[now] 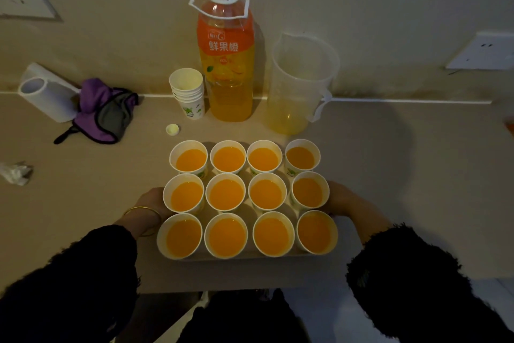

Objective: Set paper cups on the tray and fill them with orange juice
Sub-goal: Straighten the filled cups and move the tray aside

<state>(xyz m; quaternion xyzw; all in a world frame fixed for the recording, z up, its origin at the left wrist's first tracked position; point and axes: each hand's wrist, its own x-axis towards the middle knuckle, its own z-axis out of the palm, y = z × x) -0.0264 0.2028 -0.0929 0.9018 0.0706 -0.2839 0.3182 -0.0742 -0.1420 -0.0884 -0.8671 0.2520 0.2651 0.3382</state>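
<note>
Twelve cups (226,195) full of juice (225,194) stand in three rows of four on the tray (244,256), near the front edge of the worktop (403,176). The left hand (151,201) is at the tray's left side and the right hand (340,198) at its right side. The cups hide the fingers, so their grip cannot be told. Behind the tray stand spare cups (189,92), the bottle (226,56) and a jug (299,84). A small cap (172,129) lies by the spare cups.
</note>
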